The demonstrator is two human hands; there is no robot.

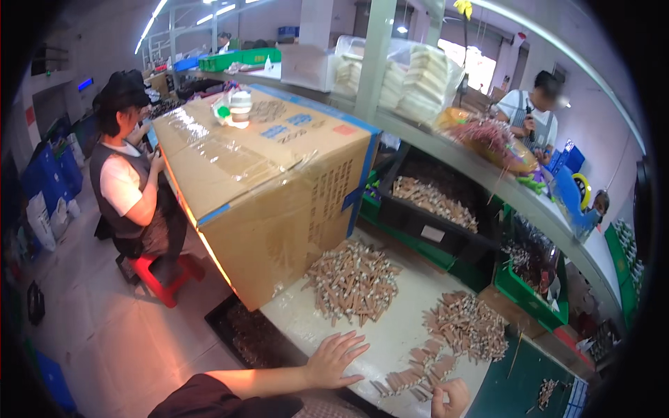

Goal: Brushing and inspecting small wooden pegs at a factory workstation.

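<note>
Two heaps of tan sticks [353,282] unsorted on desk [390,338]; few laid in rows [418,369]. My left fingers [348,348] splayed flat, released; right fingers [453,397] curled, contents unclear

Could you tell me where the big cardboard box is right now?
The cardboard box sits at the table's left end in the head view, just left of a pile of brown sticks.

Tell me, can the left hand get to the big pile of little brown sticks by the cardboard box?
Probably yes. The left hand lies flat and open on the white table, and only bare tabletop shows between it and the big pile beside the cardboard box.
</note>
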